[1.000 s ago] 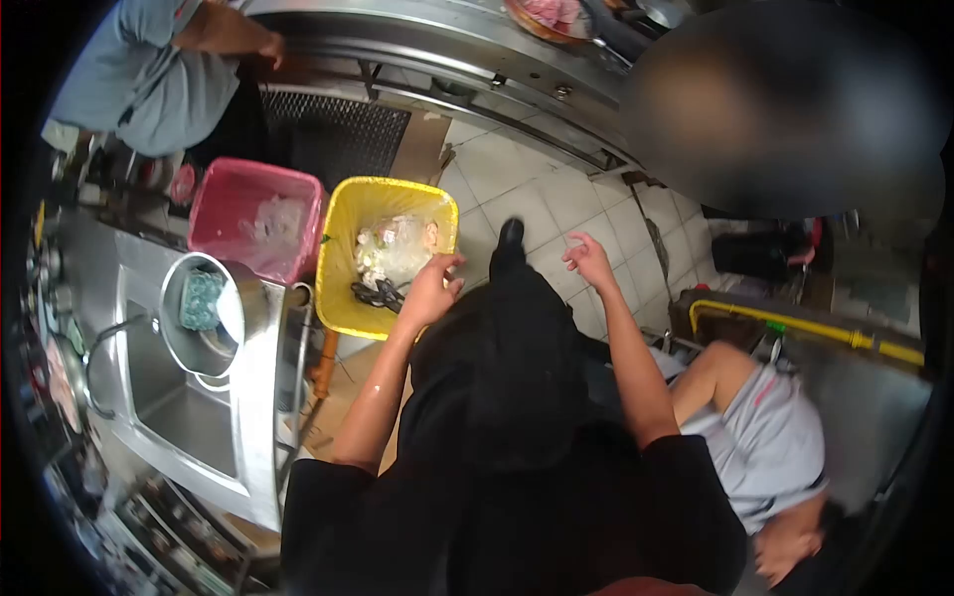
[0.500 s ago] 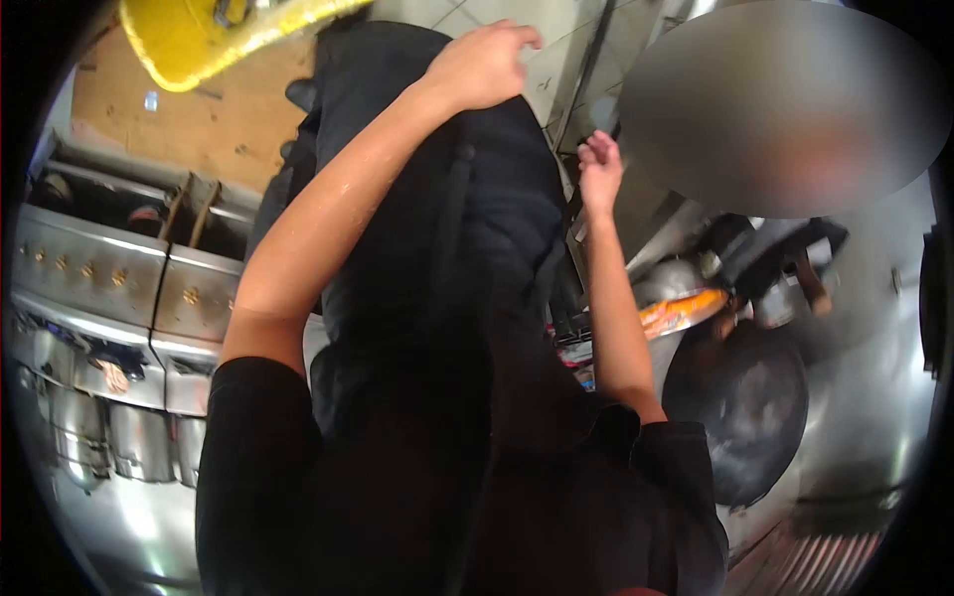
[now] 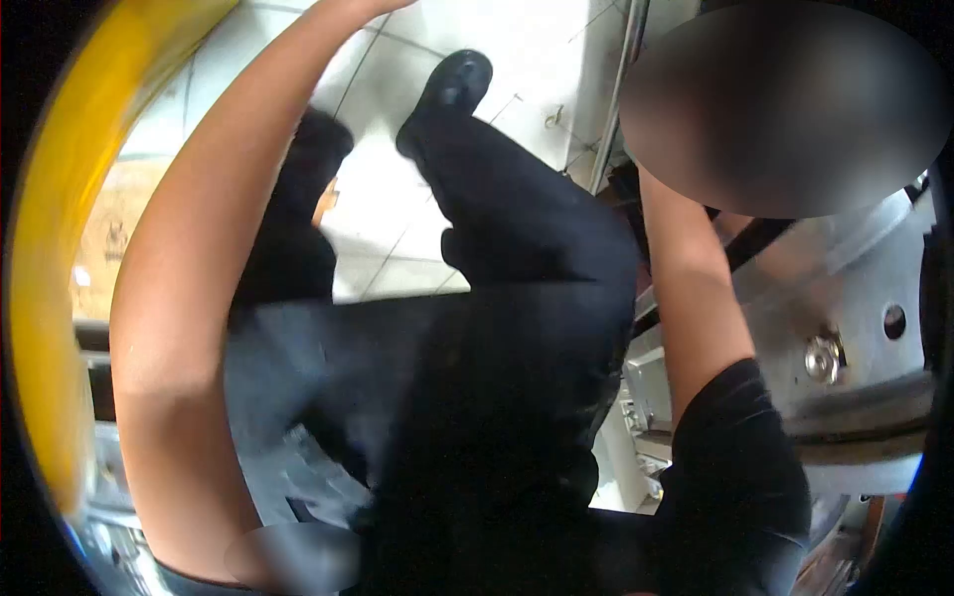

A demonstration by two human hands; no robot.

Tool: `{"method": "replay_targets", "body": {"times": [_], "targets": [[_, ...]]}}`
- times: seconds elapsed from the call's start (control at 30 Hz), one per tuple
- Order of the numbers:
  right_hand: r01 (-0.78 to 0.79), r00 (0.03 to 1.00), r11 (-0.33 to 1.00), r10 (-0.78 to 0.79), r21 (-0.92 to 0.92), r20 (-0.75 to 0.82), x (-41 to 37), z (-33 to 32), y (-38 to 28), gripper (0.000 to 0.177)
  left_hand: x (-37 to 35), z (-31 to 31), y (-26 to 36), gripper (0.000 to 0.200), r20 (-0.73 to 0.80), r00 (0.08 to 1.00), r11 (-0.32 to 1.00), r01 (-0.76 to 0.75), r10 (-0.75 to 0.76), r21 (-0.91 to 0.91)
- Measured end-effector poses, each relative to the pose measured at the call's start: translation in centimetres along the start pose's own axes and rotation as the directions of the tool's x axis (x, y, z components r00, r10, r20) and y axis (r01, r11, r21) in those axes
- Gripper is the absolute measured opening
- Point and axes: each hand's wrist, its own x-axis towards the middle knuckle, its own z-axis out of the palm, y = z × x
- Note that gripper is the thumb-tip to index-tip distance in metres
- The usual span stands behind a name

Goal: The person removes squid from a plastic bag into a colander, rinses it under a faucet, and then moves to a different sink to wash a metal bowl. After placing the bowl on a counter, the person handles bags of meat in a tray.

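Observation:
My left arm (image 3: 214, 179) reaches up across the left side of the view. Only the edge of my left hand (image 3: 388, 3) shows at the top border, with its fingers cut off, so what it holds, if anything, cannot be told. My right forearm (image 3: 691, 263) stretches up beside a metal unit (image 3: 855, 288), and its far end disappears behind a dark blurred patch that hides my right hand. Below me are my black apron (image 3: 437, 368), dark trousers (image 3: 527, 199) and a black shoe (image 3: 462, 84) on the floor.
White floor tiles (image 3: 397, 65) spread ahead. A large yellow object (image 3: 50, 298) curves along the left edge, beside a brown board or box (image 3: 114, 228). The steel unit at right has a round metal fitting (image 3: 823, 358). A metal rail (image 3: 616, 94) runs near the right arm.
The view has shifted: the stove, pots and wok are out of sight, and more floor and my legs show. My left hand has gone to the top edge; the right is hidden.

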Motion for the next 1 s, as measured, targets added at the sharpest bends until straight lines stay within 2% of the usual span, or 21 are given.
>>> {"method": "replay_targets", "body": {"times": [0.03,0.07,0.1,0.13,0.17,0.23,0.27,0.3,0.37,0.4,0.5,0.57,0.63,0.7,0.77,0.83,0.87,0.9,0.97,1.0], "targets": [[-0.157,0.983,0.971,0.171,0.178,-0.065,3.0,1.1,3.4,0.036,0.7,0.3,-0.3,0.032,-0.016,1.0,1.0,0.018,-0.018,-0.014],[-0.289,0.935,0.885,0.343,0.365,-0.091,4.5,2.0,5.3,0.033,1.6,0.4,-0.4,0.032,-0.014,1.0,1.0,-0.005,0.005,-0.021],[-0.272,0.935,0.887,0.335,0.373,-0.115,5.2,3.2,7.0,0.033,3.0,1.0,-0.7,0.032,-0.025,1.0,0.998,-0.001,-0.001,-0.058],[-0.334,0.926,0.943,0.327,-0.004,-0.191,6.1,3.7,7.9,0.029,4.1,1.0,-0.7,0.032,-0.033,0.999,0.995,0.003,-0.007,-0.097],[-0.383,0.917,0.845,0.3,-0.373,-0.262,7.3,4.3,9.5,0.027,5.0,1.0,-0.7,0.032,-0.031,0.999,0.994,-0.02,0.017,-0.109],[-0.388,0.913,0.833,0.289,-0.394,-0.289,9.3,5.3,12.1,0.027,6.8,0.9,-1.1,0.03,-0.1,0.983,0.948,-0.175,0.153,-0.266],[-0.38,0.92,0.813,0.281,-0.442,-0.273,10.5,5.6,12.2,0.027,8.7,1.1,-1.8,0.028,-0.075,0.995,0.973,-0.088,0.073,-0.214],[-0.36,0.931,0.793,0.269,-0.491,-0.247,11.7,5.6,11.7,0.026,9.8,0.8,-2.3,0.028,-0.081,0.993,0.969,-0.105,0.088,-0.226],[-0.309,0.951,0.766,0.241,-0.563,-0.195,14.4,5.4,11.5,0.026,10.7,-0.3,-1.7,0.029,-0.21,0.972,0.983,-0.135,0.106,-0.125],[-0.277,0.961,0.748,0.221,-0.603,-0.168,15.9,5.5,11.3,0.026,11.6,-0.5,-1.9,0.029,-0.212,0.97,0.98,-0.15,0.121,-0.127],[-0.198,0.98,0.703,0.165,-0.683,-0.114,19.2,5.2,11.7,0.025,14.8,-1.8,-2.7,0.03,-0.364,0.923,0.992,-0.13,0.12,-0.003],[-0.156,0.988,0.672,0.12,-0.724,-0.102,20.7,5.3,11.5,0.025,17.4,-3.2,-3.6,0.031,-0.415,0.899,0.987,-0.159,0.142,-0.007],[-0.128,0.992,0.642,0.091,-0.756,-0.09,22.3,5.1,12.1,0.025,17.8,-3.1,-4.4,0.032,-0.448,0.807,0.914,-0.401,0.385,0.062],[-0.091,0.996,0.618,0.07,-0.781,-0.061,23.5,5.4,12.6,0.024,17.3,-3.7,-4.0,0.032,-0.41,0.805,0.89,-0.455,0.428,0.034],[-0.037,0.999,0.608,0.038,-0.793,-0.018,23.7,6.3,12.5,0.024,15.4,-3.3,-4.1,0.03,-0.417,0.824,0.909,-0.416,0.383,0.012],[0.017,1.0,0.592,0.002,-0.806,0.023,24.3,6.5,12.5,0.024,13.1,-2.1,-4.7,0.028,-0.372,0.882,0.956,-0.285,0.288,0.064],[0.034,0.999,0.578,-0.007,-0.815,0.037,25.3,6.1,13.1,0.024,12.0,-1.9,-5.0,0.028,-0.259,0.963,0.988,-0.103,0.07,-0.115],[0.049,0.999,0.576,-0.021,-0.816,0.045,25.5,6.7,12.9,0.024,11.2,-1.9,-5.2,0.028,-0.127,0.982,0.958,0.1,-0.139,-0.27],[0.098,0.995,0.572,-0.048,-0.814,0.086,26.3,7.8,13.3,0.023,9.5,-2.1,-5.2,0.029,-0.086,0.996,0.991,-0.023,0.034,0.131],[0.115,0.993,0.57,-0.058,-0.814,0.099,26.8,8.0,13.6,0.023,9.0,-2.1,-6.1,0.03,-0.068,0.99,0.977,-0.106,0.12,0.184]]}}
